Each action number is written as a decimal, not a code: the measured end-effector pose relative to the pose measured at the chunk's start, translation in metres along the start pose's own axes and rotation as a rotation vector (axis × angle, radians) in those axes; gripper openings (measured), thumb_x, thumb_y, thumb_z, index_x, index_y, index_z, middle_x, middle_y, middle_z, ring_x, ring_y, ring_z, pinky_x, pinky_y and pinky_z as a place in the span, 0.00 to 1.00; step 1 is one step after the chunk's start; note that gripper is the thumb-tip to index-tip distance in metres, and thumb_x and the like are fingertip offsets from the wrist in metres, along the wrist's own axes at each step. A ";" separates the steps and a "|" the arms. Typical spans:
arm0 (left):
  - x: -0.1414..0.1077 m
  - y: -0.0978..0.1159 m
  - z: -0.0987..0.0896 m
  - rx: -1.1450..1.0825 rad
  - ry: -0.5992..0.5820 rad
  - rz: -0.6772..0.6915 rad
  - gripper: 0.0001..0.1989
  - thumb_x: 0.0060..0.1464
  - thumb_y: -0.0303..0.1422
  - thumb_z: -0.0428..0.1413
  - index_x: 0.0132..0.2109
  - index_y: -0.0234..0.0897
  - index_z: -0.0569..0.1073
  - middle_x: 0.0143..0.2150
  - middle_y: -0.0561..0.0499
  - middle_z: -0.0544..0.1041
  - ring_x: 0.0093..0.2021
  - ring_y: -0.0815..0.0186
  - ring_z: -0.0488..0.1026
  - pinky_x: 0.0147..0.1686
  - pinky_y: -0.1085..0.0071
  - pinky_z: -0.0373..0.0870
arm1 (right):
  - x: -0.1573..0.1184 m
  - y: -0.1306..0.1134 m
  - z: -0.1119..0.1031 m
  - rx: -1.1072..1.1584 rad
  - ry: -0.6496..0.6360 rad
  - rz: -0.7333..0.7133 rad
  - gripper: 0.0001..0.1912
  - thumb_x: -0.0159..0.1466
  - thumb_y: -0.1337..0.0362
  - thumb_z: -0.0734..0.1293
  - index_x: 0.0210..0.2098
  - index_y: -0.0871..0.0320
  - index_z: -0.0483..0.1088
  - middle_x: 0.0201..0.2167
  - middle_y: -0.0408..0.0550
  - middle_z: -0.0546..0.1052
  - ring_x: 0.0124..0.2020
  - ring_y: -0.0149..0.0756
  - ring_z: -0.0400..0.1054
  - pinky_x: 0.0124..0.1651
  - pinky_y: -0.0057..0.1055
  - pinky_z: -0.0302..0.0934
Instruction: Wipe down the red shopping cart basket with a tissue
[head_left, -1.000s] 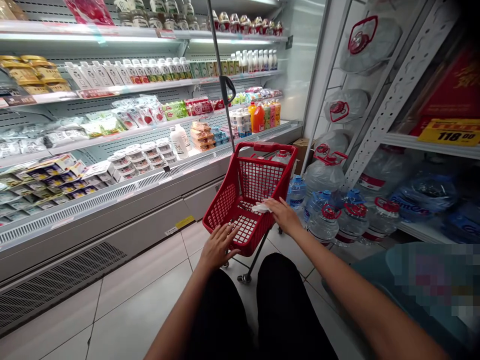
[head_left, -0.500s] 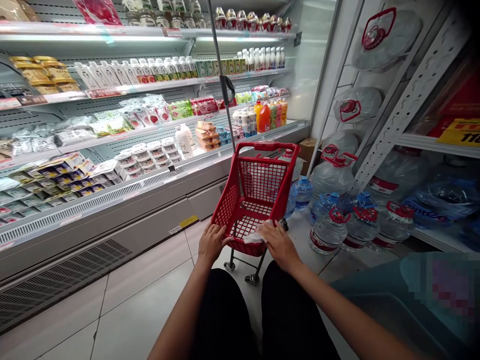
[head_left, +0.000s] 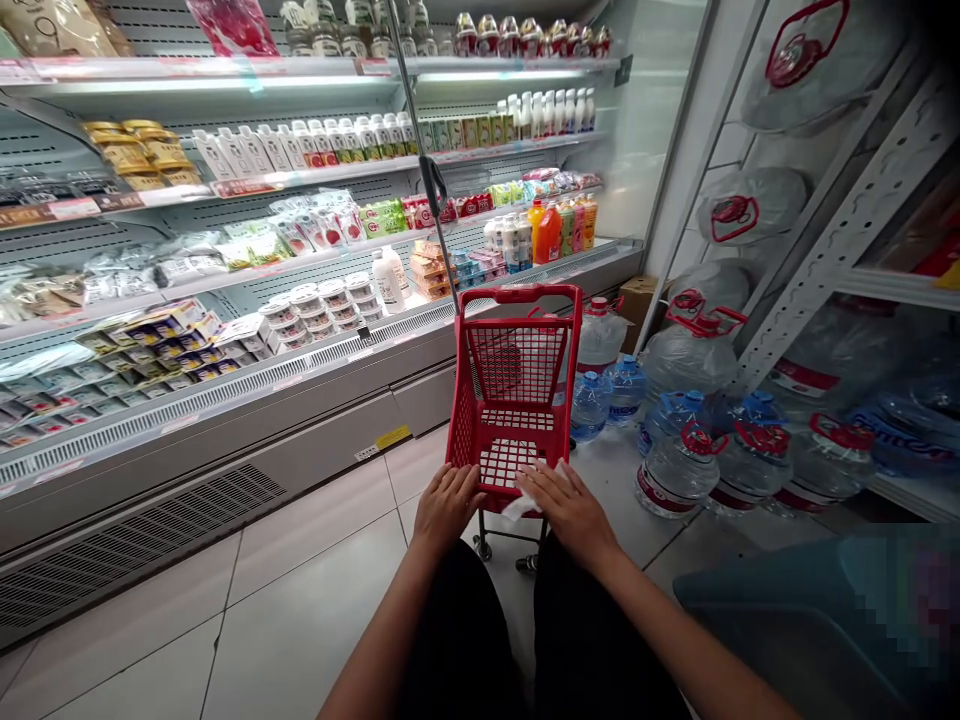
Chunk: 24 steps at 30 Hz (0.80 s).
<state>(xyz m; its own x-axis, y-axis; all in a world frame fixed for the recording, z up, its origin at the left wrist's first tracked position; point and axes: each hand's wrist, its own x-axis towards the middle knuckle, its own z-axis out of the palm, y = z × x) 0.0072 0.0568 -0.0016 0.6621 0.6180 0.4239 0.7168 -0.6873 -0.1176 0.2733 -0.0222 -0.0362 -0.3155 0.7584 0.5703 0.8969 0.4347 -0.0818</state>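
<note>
A small red shopping cart (head_left: 463,400) with grid walls and a raised far handle stands upright on its castors, close in front of my knees. My left hand (head_left: 448,505) is wrapped over the left part of its near rim, thumb toward the middle. On the right part of that rim lies my right hand (head_left: 576,512), fingers bent over a thin white wipe (head_left: 519,509) pressed against the red plastic. Part of the wipe sticks out beneath the fingers; the rest is hidden. Nothing shows inside the basket.
An open-front dairy fridge (head_left: 322,425) runs along the left, with a glass door edge and handle (head_left: 433,185). Large water bottles (head_left: 675,475) crowd the floor at right beside a white rack (head_left: 817,230). A teal bin (head_left: 757,590) stands at lower right.
The cart has turned to the left and now faces me squarely. Both hands have stayed at its near rim, the right with the wipe. My view has swung slightly left.
</note>
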 end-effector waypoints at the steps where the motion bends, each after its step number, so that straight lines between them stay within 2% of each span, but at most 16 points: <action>1: -0.002 -0.004 -0.002 0.003 -0.004 0.021 0.20 0.72 0.38 0.50 0.66 0.40 0.70 0.62 0.47 0.78 0.60 0.58 0.75 0.68 0.55 0.63 | -0.009 0.009 -0.006 -0.005 -0.006 0.027 0.38 0.71 0.76 0.54 0.76 0.45 0.46 0.73 0.42 0.62 0.74 0.40 0.54 0.76 0.52 0.45; 5: -0.009 -0.007 -0.002 0.002 0.055 0.019 0.19 0.73 0.35 0.49 0.66 0.42 0.70 0.70 0.49 0.70 0.70 0.57 0.66 0.71 0.51 0.59 | -0.026 0.039 -0.019 0.064 -0.040 0.180 0.33 0.76 0.65 0.53 0.77 0.44 0.41 0.75 0.43 0.57 0.76 0.41 0.49 0.75 0.53 0.46; 8: -0.010 0.004 0.003 -0.038 0.100 -0.043 0.17 0.72 0.35 0.49 0.63 0.40 0.72 0.69 0.49 0.71 0.71 0.56 0.64 0.72 0.51 0.59 | -0.012 0.044 -0.009 0.199 -0.008 0.281 0.31 0.77 0.61 0.50 0.77 0.45 0.40 0.76 0.44 0.55 0.75 0.39 0.50 0.73 0.48 0.53; 11: -0.008 0.016 0.008 -0.073 0.139 -0.128 0.15 0.72 0.35 0.50 0.59 0.41 0.75 0.63 0.49 0.77 0.67 0.58 0.69 0.71 0.52 0.61 | 0.012 0.038 0.005 0.250 0.051 0.347 0.29 0.77 0.62 0.49 0.76 0.47 0.47 0.76 0.44 0.55 0.76 0.39 0.49 0.72 0.48 0.55; 14: -0.006 0.022 0.009 -0.070 0.148 -0.174 0.13 0.72 0.36 0.51 0.57 0.44 0.76 0.58 0.50 0.81 0.59 0.59 0.76 0.70 0.52 0.64 | 0.026 0.029 0.010 0.199 0.050 0.309 0.28 0.76 0.64 0.50 0.73 0.49 0.58 0.74 0.44 0.60 0.77 0.42 0.45 0.74 0.53 0.50; 17: -0.003 0.028 0.009 -0.069 0.132 -0.198 0.13 0.72 0.36 0.51 0.57 0.45 0.76 0.54 0.50 0.82 0.52 0.59 0.78 0.68 0.52 0.65 | 0.026 0.011 0.009 0.130 0.033 0.221 0.26 0.75 0.67 0.53 0.70 0.50 0.63 0.71 0.45 0.66 0.76 0.45 0.48 0.75 0.57 0.47; 20: 0.002 0.042 0.011 -0.079 0.128 -0.235 0.16 0.71 0.34 0.51 0.61 0.44 0.74 0.55 0.49 0.82 0.52 0.58 0.78 0.68 0.52 0.65 | 0.022 -0.017 0.012 0.093 0.018 0.122 0.31 0.72 0.72 0.54 0.73 0.52 0.57 0.73 0.47 0.62 0.76 0.44 0.50 0.74 0.52 0.51; 22: 0.005 0.054 0.013 -0.083 0.120 -0.254 0.22 0.70 0.31 0.50 0.68 0.41 0.68 0.58 0.48 0.81 0.54 0.59 0.78 0.68 0.53 0.64 | 0.020 -0.033 0.015 0.088 0.016 0.076 0.36 0.70 0.74 0.54 0.76 0.54 0.49 0.75 0.49 0.58 0.75 0.42 0.50 0.74 0.48 0.53; 24: 0.008 0.062 0.012 -0.097 0.105 -0.233 0.28 0.68 0.30 0.50 0.73 0.38 0.60 0.61 0.45 0.79 0.56 0.58 0.78 0.68 0.55 0.64 | 0.017 -0.036 0.015 0.084 0.013 0.049 0.39 0.69 0.75 0.54 0.78 0.54 0.43 0.75 0.48 0.58 0.75 0.40 0.51 0.73 0.46 0.54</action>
<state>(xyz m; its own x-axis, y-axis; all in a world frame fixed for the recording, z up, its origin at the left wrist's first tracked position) 0.0595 0.0239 -0.0165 0.4517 0.7242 0.5210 0.8195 -0.5676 0.0785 0.2307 -0.0175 -0.0358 -0.2670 0.7737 0.5746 0.8818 0.4367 -0.1783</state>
